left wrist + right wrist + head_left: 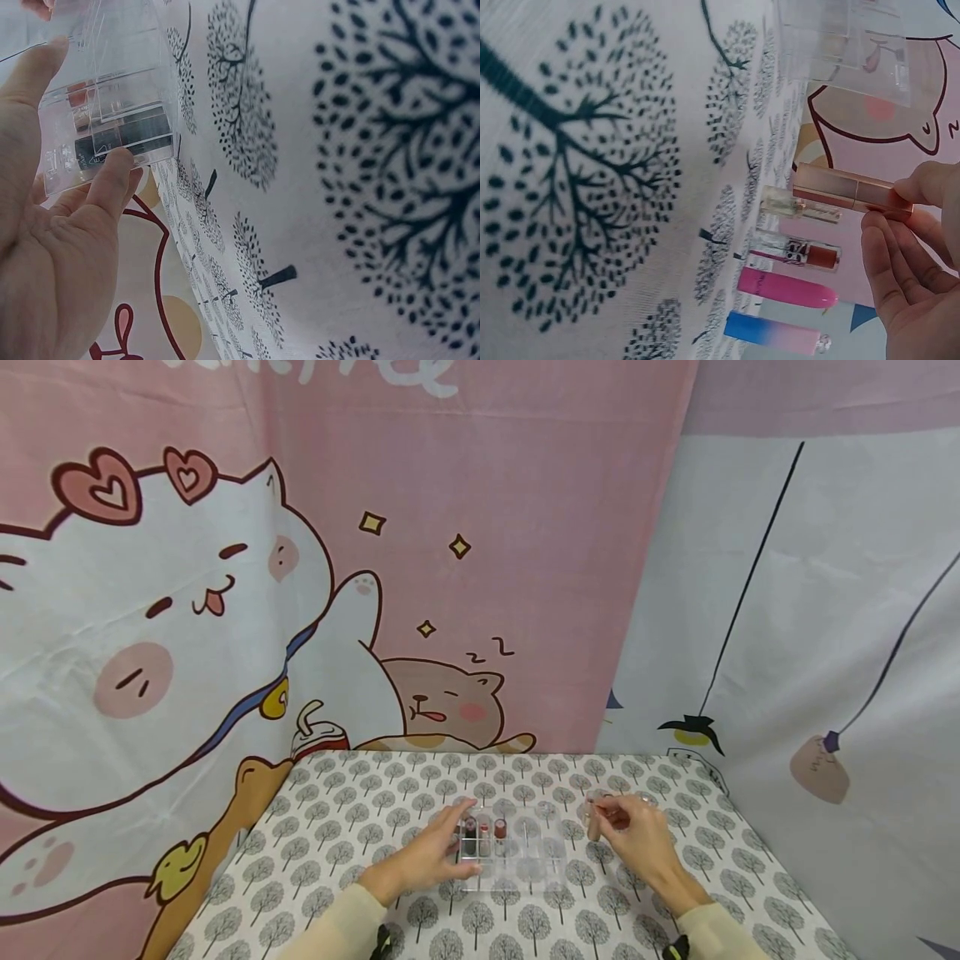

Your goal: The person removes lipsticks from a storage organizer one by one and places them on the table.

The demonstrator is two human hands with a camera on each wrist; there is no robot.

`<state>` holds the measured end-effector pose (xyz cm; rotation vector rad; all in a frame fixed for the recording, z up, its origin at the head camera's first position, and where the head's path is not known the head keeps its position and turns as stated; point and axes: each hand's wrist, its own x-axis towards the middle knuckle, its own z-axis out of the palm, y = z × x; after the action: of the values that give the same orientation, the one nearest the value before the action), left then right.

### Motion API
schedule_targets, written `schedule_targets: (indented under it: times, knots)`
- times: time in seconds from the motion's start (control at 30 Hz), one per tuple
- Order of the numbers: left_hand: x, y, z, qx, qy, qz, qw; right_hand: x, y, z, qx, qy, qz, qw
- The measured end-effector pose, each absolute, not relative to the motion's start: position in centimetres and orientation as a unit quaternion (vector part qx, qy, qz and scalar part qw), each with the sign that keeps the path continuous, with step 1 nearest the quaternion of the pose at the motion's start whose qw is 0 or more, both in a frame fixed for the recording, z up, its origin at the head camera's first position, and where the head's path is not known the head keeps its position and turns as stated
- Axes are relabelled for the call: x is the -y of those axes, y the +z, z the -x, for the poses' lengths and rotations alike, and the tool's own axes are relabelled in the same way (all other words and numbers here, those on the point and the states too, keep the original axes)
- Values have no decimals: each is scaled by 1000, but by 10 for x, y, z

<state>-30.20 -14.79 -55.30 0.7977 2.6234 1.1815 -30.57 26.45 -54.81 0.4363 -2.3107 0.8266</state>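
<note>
Right hand (641, 839) pinched the rose-gold lipstick tube (847, 189) near its upper end, thumb against fingertips, the lower fingers loosely bent. That tube hung on the left side of the hand, between it and the clear compartment organizer (532, 864), near the organizer's right edge but apart from it. Its long axis stood close to upright, leaning a little, with the free end toward the table (337, 843); whether that end touched the cloth could not be told.

Left hand (423, 852) held the organizer at its left end, fingers at the back left corner and thumb toward the front, partly spread to span that side. Along the organizer's back edge, from the left corner, stood a black tube (470, 838), a red-topped tube (484, 839) and a red-capped tube (500, 832). Farther right, compartments looked free, so the relation that counted seemed a sideways one: upright tube to the right, openings to the left, right hand nearer the right edge.

Beyond the lipstick stood a clear gloss tube (780, 201), a brown-red gloss (823, 257), a pink tube (784, 287) and a blue-and-pink tube (772, 332).
</note>
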Motion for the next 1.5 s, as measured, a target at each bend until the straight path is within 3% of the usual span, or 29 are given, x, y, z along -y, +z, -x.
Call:
schedule_targets:
  times: [1.5]
  knots:
    - [149,-555,303,-868,402,-285,65,-272,-562,320,893,289,-174,297]
